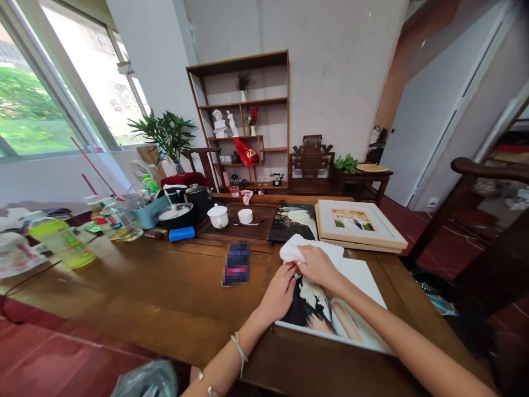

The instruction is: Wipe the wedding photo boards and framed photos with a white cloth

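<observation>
A large unframed photo print (363,286) lies flat on the wooden table (165,286) in front of me. My left hand (279,293) rests on the print's left edge, fingers laid flat on it. My right hand (318,266) presses a white cloth (294,247) against the print's upper left part, fingers curled over the cloth. Just beyond lie a dark photo print (292,220) and a stack of light wooden picture frames (359,223).
A phone (236,262) lies left of the print. A tea tray with a white lidded cup (218,216), kettles, bottles and a blue sponge (182,234) crowd the table's far left. A wooden shelf (243,121) stands at the wall; a chair arm (487,168) is at right.
</observation>
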The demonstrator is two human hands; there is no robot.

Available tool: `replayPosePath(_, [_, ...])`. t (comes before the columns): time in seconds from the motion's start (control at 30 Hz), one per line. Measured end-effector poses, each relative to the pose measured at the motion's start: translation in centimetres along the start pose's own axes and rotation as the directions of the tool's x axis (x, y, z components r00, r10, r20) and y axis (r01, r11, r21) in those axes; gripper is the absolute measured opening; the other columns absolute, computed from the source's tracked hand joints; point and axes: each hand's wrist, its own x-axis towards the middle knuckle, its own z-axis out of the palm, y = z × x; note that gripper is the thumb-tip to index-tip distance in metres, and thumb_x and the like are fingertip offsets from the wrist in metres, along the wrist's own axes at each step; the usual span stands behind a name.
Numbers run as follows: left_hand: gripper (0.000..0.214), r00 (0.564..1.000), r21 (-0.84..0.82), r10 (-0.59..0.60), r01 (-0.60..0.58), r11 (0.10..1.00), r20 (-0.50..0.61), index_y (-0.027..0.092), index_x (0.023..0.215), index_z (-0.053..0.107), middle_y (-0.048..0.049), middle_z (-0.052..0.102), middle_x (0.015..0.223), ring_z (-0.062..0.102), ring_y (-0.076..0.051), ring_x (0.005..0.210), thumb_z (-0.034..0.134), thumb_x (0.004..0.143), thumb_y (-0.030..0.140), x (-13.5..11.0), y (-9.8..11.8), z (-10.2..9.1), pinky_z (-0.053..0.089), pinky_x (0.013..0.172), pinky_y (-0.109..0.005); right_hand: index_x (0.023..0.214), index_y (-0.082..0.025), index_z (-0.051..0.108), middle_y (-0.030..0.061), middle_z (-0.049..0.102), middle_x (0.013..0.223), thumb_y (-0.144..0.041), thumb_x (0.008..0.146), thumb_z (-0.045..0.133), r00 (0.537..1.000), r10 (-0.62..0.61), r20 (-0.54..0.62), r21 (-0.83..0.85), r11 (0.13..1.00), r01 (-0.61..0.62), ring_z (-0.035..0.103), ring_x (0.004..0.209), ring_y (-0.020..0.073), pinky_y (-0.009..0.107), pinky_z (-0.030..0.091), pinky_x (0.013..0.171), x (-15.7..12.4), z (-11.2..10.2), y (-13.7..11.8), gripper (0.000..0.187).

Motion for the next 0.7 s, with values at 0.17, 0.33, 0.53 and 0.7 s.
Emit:
replayPosePath(0.17, [0.042, 1.0, -0.029, -0.002, 0.002, 1.0, -0.006, 0.017, 0.132, 0.051, -0.0131, 0.047, 0.143, 0.04, -0.023, 0.135, 0.039, 0.092, 0.014, -0.1, -0.1, 0.2, 0.03, 0.115, -0.048, 0.101, -0.014, 0.064, 0.0126, 0.068, 0.108, -0.014, 0.075, 0.046, 0.998, -0.007, -0.06, 0.021, 1.0, 0.009, 0.059, 0.103, 0.0249, 0.034, 0.04, 0.092, -3.9, 0.2, 4.2, 0.032])
replayPosePath(0.33, [0.042, 1.0, -0.055, -0.01, 0.01, 0.998, -0.006, 0.018, 0.133, 0.05, -0.0122, 0.046, 0.144, 0.04, -0.021, 0.135, 0.038, 0.093, 0.016, -0.1, -0.7, 0.4, 0.029, 0.116, -0.048, 0.127, -0.009, 0.054, 0.017, 0.058, 0.13, -0.011, 0.072, 0.047, 0.989, -0.096, -0.109, -0.097, 0.992, 0.085, 0.048, 0.124, 0.0302, 0.047, 0.031, 0.108, -7.2, 1.2, 5.4, 0.055])
replayPosePath(0.53, [0.042, 0.999, -0.093, -0.043, 0.045, 0.995, 0.02, 0.016, 0.132, 0.052, -0.0131, 0.046, 0.144, 0.039, -0.022, 0.136, 0.036, 0.094, 0.019, 0.1, -0.6, 0.1, 0.028, 0.116, -0.046, 0.123, -0.002, 0.056, 0.0229, 0.058, 0.124, -0.022, 0.074, 0.056, 0.923, -0.382, 0.039, -0.121, 0.916, 0.384, 0.049, 0.117, 0.0357, 0.049, 0.035, 0.104, -10.4, 1.1, 0.3, 0.053])
replayPosePath(0.7, [0.041, 0.998, -0.126, -0.038, 0.045, 0.991, 0.055, 0.017, 0.132, 0.053, -0.0133, 0.046, 0.144, 0.038, -0.023, 0.136, 0.039, 0.094, 0.024, 0.2, -0.2, -0.3, 0.029, 0.116, -0.046, 0.111, -0.01, 0.062, 0.0166, 0.062, 0.112, -0.029, 0.072, 0.062, 0.879, -0.473, 0.063, 0.024, 0.881, 0.472, 0.052, 0.108, 0.0317, 0.046, 0.04, 0.099, -10.7, 0.2, -0.3, 0.043])
